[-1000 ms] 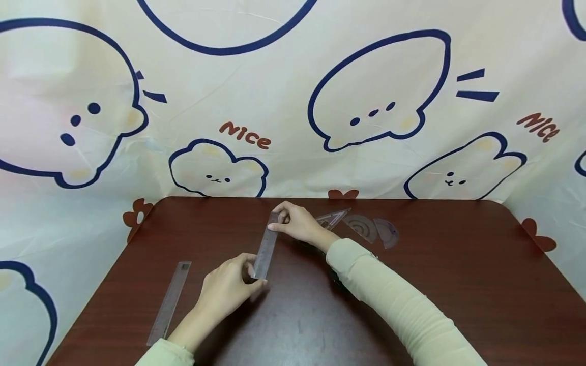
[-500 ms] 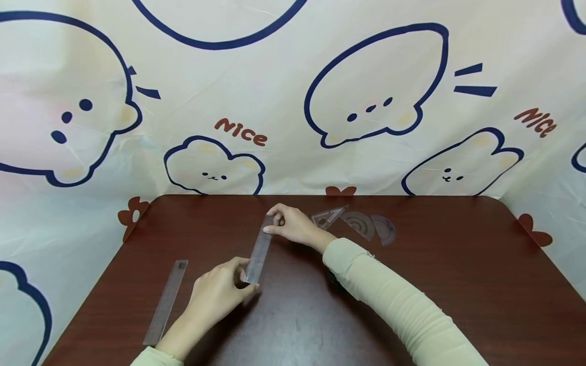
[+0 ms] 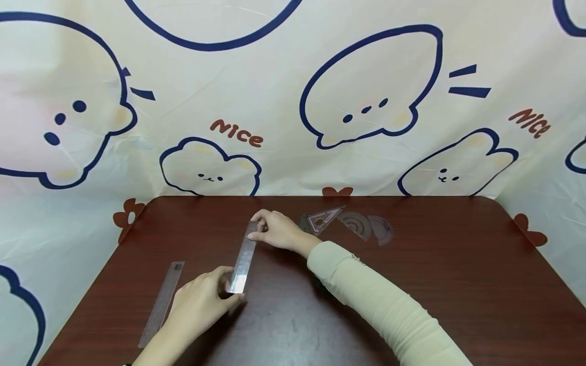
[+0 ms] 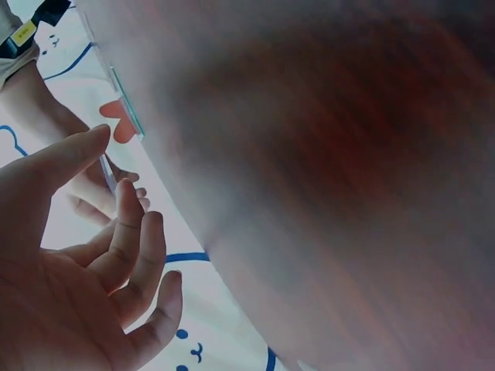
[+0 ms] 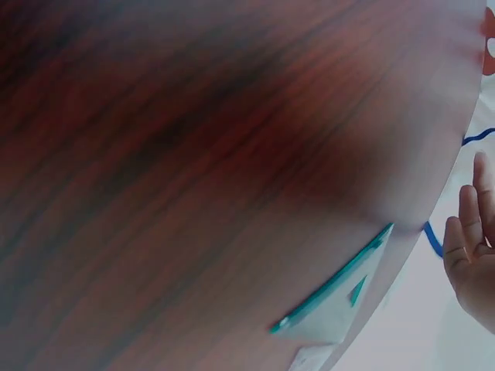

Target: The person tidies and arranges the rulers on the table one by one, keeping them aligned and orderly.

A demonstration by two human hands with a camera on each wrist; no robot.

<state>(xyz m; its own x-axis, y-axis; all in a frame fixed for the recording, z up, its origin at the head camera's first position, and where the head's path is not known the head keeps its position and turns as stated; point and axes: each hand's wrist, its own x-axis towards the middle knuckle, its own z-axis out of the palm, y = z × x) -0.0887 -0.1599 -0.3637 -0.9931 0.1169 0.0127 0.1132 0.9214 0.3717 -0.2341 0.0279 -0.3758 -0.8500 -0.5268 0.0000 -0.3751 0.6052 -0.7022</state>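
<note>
Ruler (image 3: 242,259) was pinched by left hand (image 3: 199,302) and right hand (image 3: 279,231), not yet down; second ruler (image 3: 162,305) lay lower left, set square (image 3: 325,218) untouched upper centre.

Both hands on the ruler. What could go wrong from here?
1. Slip: the left hand and right hand pinch the clear ruler at opposite ends, so it might swing or drop if one lets go.
2. Bump: the other ruler lies close by the left forearm in the head view; a drifting arm could shove it.
3. Brush: the set square sits near the right hand and may get knocked.
</note>
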